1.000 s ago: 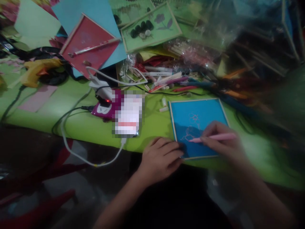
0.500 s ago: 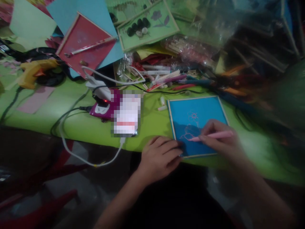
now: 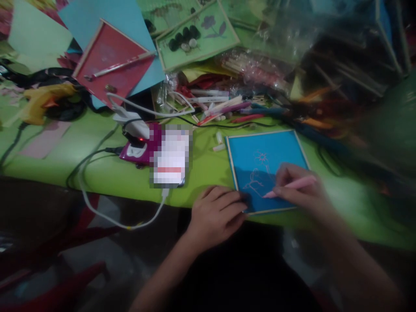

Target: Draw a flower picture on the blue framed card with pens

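A blue card with a thin wooden frame (image 3: pixel 273 141) lies at the table's near edge. On it is a pink line drawing (image 3: pixel 261 157) of a flower with a stem and curved outlines below. My right hand (image 3: pixel 297 186) is closed around a pink marker (image 3: pixel 302 183), whose tip touches the blue card below the drawing. My left hand (image 3: pixel 219 212) lies flat with fingers stretched out, its fingertips at the card's lower left corner. Two small pale pieces (image 3: pixel 219 147), perhaps pen caps, lie just left of the card.
A lit phone (image 3: pixel 170 156) on a white cable lies beside a purple power strip (image 3: pixel 156 134). A yellow glue gun (image 3: pixel 37 102) rests at the left. Behind are a red framed card (image 3: pixel 113 65), a green framed card with dark stones (image 3: pixel 198 52), and loose markers (image 3: pixel 211 93).
The pink marker's tip has moved right and slightly down with my right hand, extending a pink line. My left hand stays at the corner. The whole view has shifted slightly.
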The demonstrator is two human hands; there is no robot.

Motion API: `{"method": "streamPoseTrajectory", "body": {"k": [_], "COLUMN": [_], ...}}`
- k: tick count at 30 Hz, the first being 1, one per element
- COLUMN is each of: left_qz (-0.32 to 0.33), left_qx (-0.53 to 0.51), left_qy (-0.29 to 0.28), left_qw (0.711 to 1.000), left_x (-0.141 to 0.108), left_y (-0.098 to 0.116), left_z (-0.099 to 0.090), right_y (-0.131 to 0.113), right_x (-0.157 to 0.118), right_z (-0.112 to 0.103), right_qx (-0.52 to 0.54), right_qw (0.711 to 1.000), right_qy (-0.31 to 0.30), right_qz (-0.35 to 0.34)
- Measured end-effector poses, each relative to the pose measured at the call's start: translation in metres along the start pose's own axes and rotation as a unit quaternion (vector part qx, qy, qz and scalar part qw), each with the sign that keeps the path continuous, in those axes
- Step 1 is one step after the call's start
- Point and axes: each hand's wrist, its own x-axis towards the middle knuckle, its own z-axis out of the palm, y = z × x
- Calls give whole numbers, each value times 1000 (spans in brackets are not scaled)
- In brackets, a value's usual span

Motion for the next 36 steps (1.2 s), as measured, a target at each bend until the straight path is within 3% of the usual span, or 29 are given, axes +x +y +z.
{"method": "streamPoseTrajectory", "body": {"k": [30,36], "left_qz": [3,3], "left_qx": [3,-7], "left_qy": [-1,1], "left_qw": [1000,1000], "left_x": [1,1], "left_y": [0,-1], "left_z": [0,-2], "right_y": [-4,5], "right_x": [1,0], "right_z": [4,0], "right_qx": [-33,73], "right_qw": [998,990], "right_qy": [40,120], "right_qz": [20,-16]}}
